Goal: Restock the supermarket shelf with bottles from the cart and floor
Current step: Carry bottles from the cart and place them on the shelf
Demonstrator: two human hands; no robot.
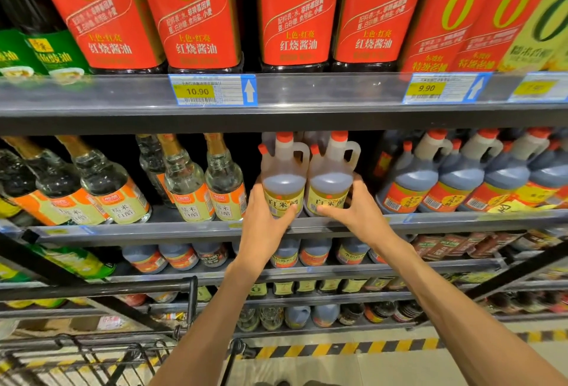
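Two handled jugs with orange caps and yellow labels stand side by side at the front edge of the middle shelf [307, 227]. My left hand [263, 220] grips the lower body of the left jug [283, 178], thumb across its label. My right hand [356, 210] wraps the right jug [332, 176] the same way, with its fingers behind the jug's right side. Both jugs are upright and touch each other. The wire cart [92, 352] sits at the bottom left, below my left forearm.
Clear glass bottles [184, 182] crowd the shelf to the left of the jugs. Dark jugs with red labels [455, 176] fill the right side. Tall red-labelled bottles [295, 10] line the shelf above. Lower shelves hold more bottles. A yellow-black floor stripe [353, 347] runs below.
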